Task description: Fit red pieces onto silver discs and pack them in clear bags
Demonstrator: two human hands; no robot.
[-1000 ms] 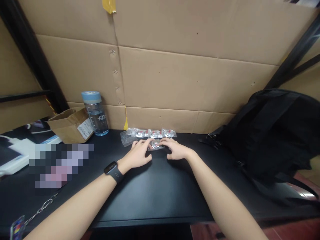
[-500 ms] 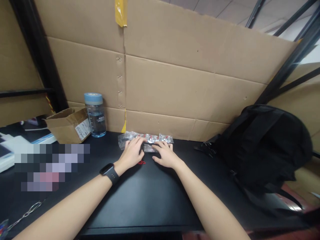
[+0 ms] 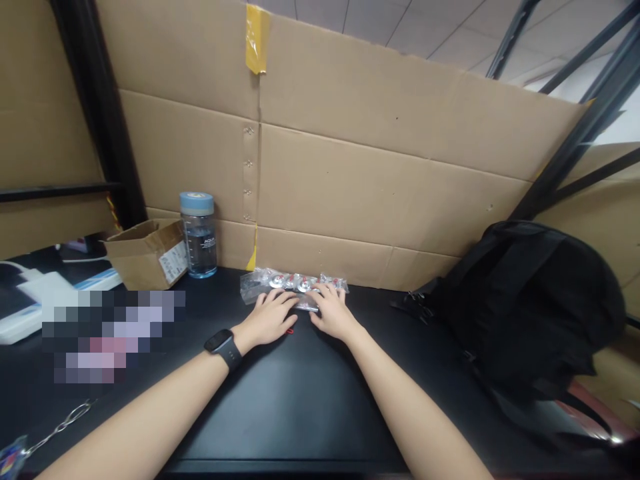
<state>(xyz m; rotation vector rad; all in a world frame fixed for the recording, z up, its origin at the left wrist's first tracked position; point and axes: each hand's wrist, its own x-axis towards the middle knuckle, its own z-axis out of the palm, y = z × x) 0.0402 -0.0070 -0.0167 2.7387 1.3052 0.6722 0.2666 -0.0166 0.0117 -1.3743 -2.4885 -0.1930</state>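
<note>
Clear plastic packets [image 3: 254, 285] with round silvery pieces and red bits lie in a row at the back of the black table. My left hand [image 3: 269, 319], a dark watch on its wrist, rests palm down at their front edge with its fingers stretched out. My right hand [image 3: 331, 311] lies palm down too, fingers spread over the right end of the row. Between the hands a small flat clear packet [image 3: 307, 307] shows, its ends under my fingertips. A bit of red cord [image 3: 290, 331] peeks out by my left thumb.
A blue-lidded water bottle [image 3: 199, 233] and an open cardboard box [image 3: 145, 257] stand at the back left, near a white power strip [image 3: 20, 325]. A black backpack [image 3: 520, 313] fills the right side. A cardboard wall [image 3: 350, 187] closes off the back.
My left hand has drawn back slightly toward me, uncovering more of the silvery pieces. It now covers most of the red cord. The camera view has tilted up a little.
</note>
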